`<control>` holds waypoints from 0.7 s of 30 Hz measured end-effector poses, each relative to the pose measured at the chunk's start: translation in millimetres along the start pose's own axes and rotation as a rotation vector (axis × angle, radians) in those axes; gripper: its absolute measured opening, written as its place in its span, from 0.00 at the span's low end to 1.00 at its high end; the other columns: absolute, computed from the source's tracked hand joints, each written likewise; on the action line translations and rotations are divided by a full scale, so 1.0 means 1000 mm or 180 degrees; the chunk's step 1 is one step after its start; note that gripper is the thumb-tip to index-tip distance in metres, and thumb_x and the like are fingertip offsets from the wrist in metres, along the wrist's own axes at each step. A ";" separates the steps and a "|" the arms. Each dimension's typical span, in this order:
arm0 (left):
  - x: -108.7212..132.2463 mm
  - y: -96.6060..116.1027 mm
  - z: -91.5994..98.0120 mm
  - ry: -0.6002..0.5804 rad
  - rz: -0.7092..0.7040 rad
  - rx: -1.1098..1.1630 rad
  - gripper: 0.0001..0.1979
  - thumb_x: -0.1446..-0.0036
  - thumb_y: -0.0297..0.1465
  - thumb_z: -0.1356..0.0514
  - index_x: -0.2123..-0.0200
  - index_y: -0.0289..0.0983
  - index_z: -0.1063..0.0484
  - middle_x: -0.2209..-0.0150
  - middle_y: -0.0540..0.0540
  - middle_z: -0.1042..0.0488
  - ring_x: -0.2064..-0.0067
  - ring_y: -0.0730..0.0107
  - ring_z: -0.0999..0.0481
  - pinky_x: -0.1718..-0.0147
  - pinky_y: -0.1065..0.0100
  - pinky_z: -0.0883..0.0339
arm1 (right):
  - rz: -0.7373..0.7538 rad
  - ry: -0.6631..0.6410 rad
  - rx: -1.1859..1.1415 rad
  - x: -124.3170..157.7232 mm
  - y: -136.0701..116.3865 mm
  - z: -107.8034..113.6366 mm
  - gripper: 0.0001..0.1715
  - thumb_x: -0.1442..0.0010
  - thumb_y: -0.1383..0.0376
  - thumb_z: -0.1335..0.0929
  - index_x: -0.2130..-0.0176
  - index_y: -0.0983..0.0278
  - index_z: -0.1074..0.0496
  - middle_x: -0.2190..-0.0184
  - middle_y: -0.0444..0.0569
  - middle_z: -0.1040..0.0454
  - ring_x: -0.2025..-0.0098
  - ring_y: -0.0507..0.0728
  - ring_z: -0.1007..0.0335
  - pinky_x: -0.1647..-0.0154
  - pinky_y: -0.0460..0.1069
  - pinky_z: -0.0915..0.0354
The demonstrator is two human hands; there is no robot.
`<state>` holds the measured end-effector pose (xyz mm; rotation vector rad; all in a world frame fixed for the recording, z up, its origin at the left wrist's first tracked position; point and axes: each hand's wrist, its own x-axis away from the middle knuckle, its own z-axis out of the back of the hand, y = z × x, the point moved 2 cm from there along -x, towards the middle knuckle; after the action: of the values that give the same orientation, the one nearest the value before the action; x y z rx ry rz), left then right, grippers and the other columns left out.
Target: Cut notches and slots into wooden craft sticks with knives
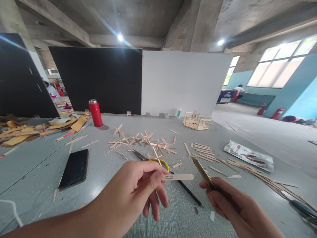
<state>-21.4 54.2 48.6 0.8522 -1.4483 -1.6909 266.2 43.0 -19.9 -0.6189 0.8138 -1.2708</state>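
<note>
Between thumb and fingers, my left hand (143, 190) pinches a wooden craft stick (182, 177) that points right and bears a small rectangular marking near my thumb. My right hand (228, 201) is wrapped round a utility knife (203, 172), its tip pointing up and left, apart from the stick. Behind my left hand lie scissors with yellow handles (162, 161), partly hidden. A black pen-like rod (189, 193) rests on the table below the stick. Farther back is a scattered pile of short stick pieces (146, 138), some crossed into star shapes.
A black phone (74, 168) and a red flask (95, 113) are on the left. Loose sticks (203, 152), a white packet (249, 156) and a small wooden frame (197, 121) are on the right. Scraps (44, 127) cover the far left. Panels (183, 82) stand behind the table.
</note>
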 end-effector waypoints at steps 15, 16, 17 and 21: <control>-0.014 -0.102 -0.039 -0.0906 0.1427 -0.1310 0.22 0.26 0.47 0.57 0.65 0.41 0.35 0.84 0.55 0.34 0.85 0.72 0.38 0.82 0.71 0.43 | -0.0436 -0.0206 -0.2072 0.000 0.001 -0.022 0.15 0.32 0.52 0.30 0.53 0.58 0.22 0.65 0.50 0.20 0.70 0.57 0.24 0.69 0.52 0.25; -0.013 -0.099 -0.036 -0.0877 0.1283 -0.1555 0.22 0.27 0.47 0.55 0.66 0.40 0.32 0.82 0.52 0.31 0.81 0.69 0.32 0.79 0.70 0.40 | -0.0535 -0.0179 -0.1867 -0.001 0.003 -0.024 0.14 0.33 0.52 0.28 0.59 0.59 0.22 0.73 0.46 0.24 0.76 0.54 0.30 0.77 0.48 0.30; -0.013 -0.096 -0.031 -0.0714 0.1090 -0.2016 0.20 0.28 0.45 0.50 0.67 0.39 0.30 0.79 0.49 0.28 0.76 0.66 0.26 0.75 0.69 0.38 | -0.0631 -0.0146 -0.1642 -0.001 0.005 -0.025 0.16 0.33 0.51 0.28 0.64 0.60 0.24 0.79 0.43 0.30 0.81 0.51 0.37 0.82 0.45 0.37; -0.025 -0.095 -0.019 -0.0744 -0.0184 -0.3059 0.12 0.32 0.31 0.41 0.69 0.37 0.23 0.69 0.46 0.23 0.66 0.63 0.22 0.64 0.64 0.32 | -0.0777 -0.0181 -0.1362 -0.004 0.007 -0.033 0.25 0.30 0.43 0.34 0.59 0.61 0.23 0.82 0.42 0.30 0.84 0.51 0.37 0.85 0.45 0.38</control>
<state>-3.5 75.1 -47.4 0.1607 -0.5700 -2.2486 242.8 49.3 -44.0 -1.1202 0.9942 -1.2986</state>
